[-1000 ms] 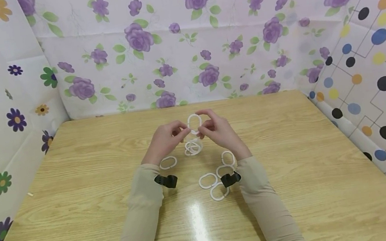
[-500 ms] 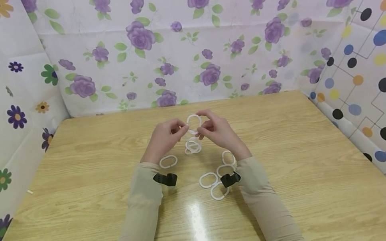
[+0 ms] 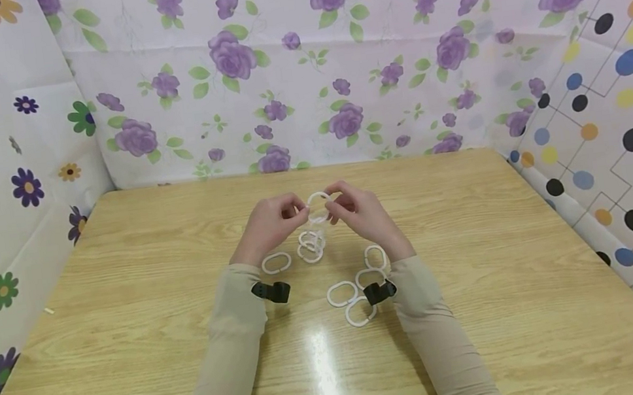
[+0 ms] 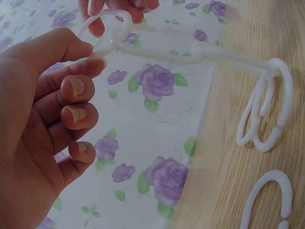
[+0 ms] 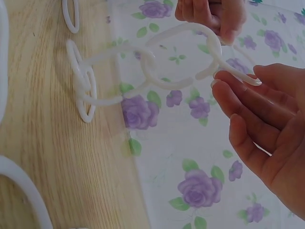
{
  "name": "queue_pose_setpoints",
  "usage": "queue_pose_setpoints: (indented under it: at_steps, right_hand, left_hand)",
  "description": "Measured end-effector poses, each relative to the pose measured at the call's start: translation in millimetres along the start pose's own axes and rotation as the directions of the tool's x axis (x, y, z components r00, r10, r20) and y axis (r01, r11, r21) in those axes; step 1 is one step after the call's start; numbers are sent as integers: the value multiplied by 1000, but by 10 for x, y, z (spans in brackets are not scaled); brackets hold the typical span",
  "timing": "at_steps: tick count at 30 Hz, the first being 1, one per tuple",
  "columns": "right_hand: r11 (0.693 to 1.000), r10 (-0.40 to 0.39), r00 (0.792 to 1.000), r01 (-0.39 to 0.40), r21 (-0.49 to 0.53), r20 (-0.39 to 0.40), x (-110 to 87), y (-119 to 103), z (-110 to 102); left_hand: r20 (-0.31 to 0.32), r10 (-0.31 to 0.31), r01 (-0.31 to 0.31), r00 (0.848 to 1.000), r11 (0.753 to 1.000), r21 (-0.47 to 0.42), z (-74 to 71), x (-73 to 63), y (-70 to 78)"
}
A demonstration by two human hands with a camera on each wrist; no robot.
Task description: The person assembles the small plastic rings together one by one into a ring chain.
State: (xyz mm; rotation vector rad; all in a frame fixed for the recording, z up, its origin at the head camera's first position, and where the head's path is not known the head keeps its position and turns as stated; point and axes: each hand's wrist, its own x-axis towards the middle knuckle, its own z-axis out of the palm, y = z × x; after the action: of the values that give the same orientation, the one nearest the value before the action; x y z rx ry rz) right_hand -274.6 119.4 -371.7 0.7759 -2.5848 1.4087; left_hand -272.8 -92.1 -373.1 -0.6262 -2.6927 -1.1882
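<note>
In the head view a white plastic oval ring (image 3: 318, 194) is held up above the table's far half. My left hand (image 3: 272, 221) pinches its left side with thumb and index finger, and my right hand (image 3: 362, 213) pinches its right side. A chain of linked white rings (image 4: 162, 53) hangs from it. Its lower rings (image 3: 312, 261) bunch together at the tabletop. In the left wrist view the other left fingers are loosely curled. The right wrist view shows a linked ring (image 5: 183, 28) near the right fingertips.
One loose ring (image 3: 275, 254) lies by my left wrist. Several more (image 3: 358, 325) lie close together by my right wrist, partly under its black wrist camera (image 3: 380, 292). A small white bit (image 3: 48, 311) is at the wooden table's left edge. Patterned sheets (image 3: 179, 96) stand around.
My right index finger has come down from the ring's top to its right side. The lower rings of the chain have shifted slightly left and toward me. The loose rings lie as before.
</note>
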Motion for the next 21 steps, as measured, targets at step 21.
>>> queue_pose_setpoints:
  at_steps: [21]
  right_hand:
    - [999,23,999,-22,27,-45,-13,44,-87]
  left_hand:
    - [-21,54,-55,998,998,-37,11,4,15]
